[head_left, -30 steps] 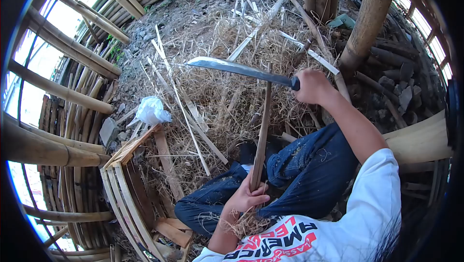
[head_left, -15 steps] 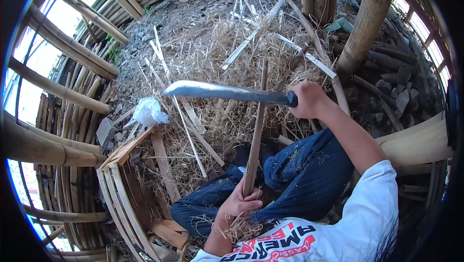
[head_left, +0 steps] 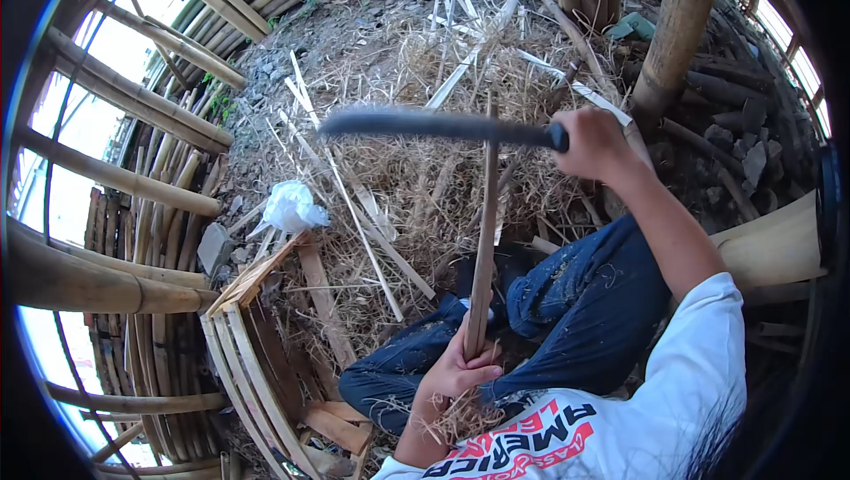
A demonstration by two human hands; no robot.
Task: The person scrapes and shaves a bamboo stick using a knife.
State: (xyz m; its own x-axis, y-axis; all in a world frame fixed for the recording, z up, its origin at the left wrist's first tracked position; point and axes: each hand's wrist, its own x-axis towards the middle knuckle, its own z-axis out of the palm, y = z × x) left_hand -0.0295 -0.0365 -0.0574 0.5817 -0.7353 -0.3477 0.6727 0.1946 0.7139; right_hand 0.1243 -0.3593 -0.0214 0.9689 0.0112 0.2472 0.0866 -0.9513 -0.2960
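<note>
My right hand (head_left: 591, 145) is closed round the dark handle of a machete (head_left: 416, 125). Its long blade points left across the upper part of a wooden or bamboo strip (head_left: 483, 259), overlapping it in this view. The lower end of that strip sits in my left hand (head_left: 459, 370), its fingers wrapped round it close to my lap. From there the strip stands up and away from me, between my bent knees. Thin curly shavings (head_left: 465, 416) lie over my left wrist and shirt.
A slatted wooden crate (head_left: 248, 374) stands at my left, with a white plastic bag (head_left: 294, 207) by its far corner. Shavings and pale split strips (head_left: 354, 223) cover the ground ahead. Bamboo poles (head_left: 677, 28) rise at the right, near rubble (head_left: 753, 161).
My right hand has moved the machete forward, farther up along the strip, and the blade has turned from shiny to dark. My left hand keeps its hold. The view has swung slightly left.
</note>
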